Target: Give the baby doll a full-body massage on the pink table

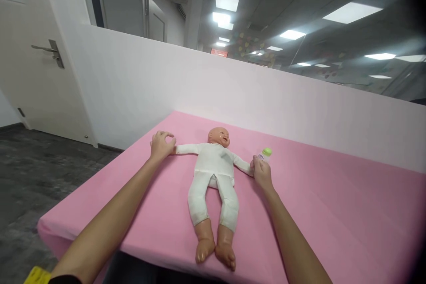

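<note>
A baby doll (214,159) in a white cloth suit lies on its back, arms spread, bare feet toward me. My left hand (162,145) is curled around the doll's hand at the left, with the index finger and thumb arched. At the right, my right hand (262,172) is closed on the doll's other hand, which it mostly hides. Just beyond my right knuckles stands a small clear bottle (261,157) with a green cap (267,151); its lower part is hidden behind the hand.
A pink cloth (319,213) covers the table under the doll. Behind it runs a white low wall (233,93) with glass above. A door (36,62) with a metal handle is at the left, over a dark grey floor (23,177). Something yellow (37,276) shows bottom left.
</note>
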The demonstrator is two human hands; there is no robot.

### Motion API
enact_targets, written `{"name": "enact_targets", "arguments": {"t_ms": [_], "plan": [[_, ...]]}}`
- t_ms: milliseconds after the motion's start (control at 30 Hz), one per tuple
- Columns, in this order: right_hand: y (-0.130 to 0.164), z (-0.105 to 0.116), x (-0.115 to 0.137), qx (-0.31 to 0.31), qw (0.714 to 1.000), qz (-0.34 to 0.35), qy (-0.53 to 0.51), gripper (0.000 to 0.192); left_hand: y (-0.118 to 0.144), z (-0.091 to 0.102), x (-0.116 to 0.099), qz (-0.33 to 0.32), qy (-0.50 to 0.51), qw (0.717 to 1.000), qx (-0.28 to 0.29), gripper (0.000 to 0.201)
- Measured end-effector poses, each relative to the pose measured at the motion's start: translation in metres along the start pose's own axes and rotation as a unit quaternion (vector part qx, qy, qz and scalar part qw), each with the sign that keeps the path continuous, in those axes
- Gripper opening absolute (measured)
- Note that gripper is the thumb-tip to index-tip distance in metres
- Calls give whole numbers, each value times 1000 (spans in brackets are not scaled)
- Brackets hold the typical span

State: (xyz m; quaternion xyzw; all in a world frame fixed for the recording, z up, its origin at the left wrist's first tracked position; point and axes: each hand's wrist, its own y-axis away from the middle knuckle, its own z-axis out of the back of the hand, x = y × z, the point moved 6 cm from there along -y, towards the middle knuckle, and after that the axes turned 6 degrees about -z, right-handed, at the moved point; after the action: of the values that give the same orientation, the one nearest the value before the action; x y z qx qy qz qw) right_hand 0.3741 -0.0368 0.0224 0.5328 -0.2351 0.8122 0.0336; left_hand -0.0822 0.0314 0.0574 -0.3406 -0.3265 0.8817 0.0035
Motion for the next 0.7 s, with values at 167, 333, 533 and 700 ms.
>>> {"name": "enact_targets", "arguments": {"t_ms": [167,333,533,700], "plan": [[-1,11,4,-50,994,47,88,43,4,-10,11,20,-72,990,120,42],[-6,9,-8,-32,986,55,152,35,4,-9,12,14,-75,981,180,56],[-6,13,-18,-26,958,-23,285,40,6,-6,5,14,-48,982,184,48],[-9,21,-24,22,953,-47,298,41,5,-2,-2,19,-1,992,126,56]]}}
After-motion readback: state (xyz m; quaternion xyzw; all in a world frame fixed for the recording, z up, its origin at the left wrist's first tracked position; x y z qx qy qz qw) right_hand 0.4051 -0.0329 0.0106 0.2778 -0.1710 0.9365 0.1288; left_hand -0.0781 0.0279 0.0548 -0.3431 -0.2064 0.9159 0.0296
